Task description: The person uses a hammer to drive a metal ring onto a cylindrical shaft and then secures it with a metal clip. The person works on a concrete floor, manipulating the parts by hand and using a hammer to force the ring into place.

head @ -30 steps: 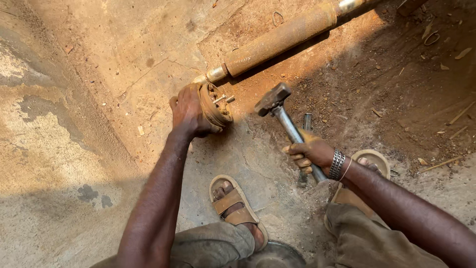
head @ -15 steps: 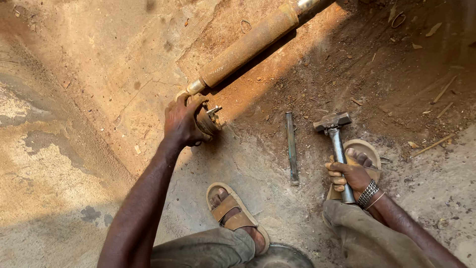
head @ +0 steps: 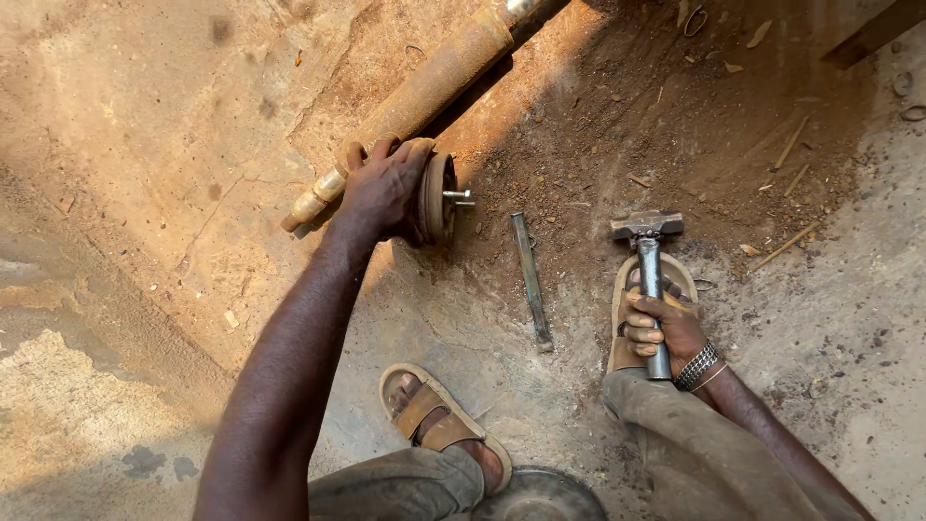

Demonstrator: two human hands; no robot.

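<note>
My left hand (head: 378, 193) grips a rusty round hub with protruding studs (head: 441, 198), standing on edge on the dirt floor. Behind it lies a long rusty axle tube (head: 439, 72), running up to the right. My right hand (head: 666, 328) is closed around the metal handle of a hammer (head: 648, 241), whose head rests on the ground above my right sandal. A flat metal chisel (head: 531, 280) lies on the ground between the hub and the hammer, touched by neither hand.
My feet in brown sandals (head: 439, 425) rest on the dusty concrete. A round metal disc (head: 540, 497) sits at the bottom edge between my knees. Twigs and small rings (head: 786, 145) are scattered over the dark soil at the upper right.
My right hand has drawn the hammer away from the hub and set it down over my right foot. The chisel is now lying free. My left hand still holds the hub.
</note>
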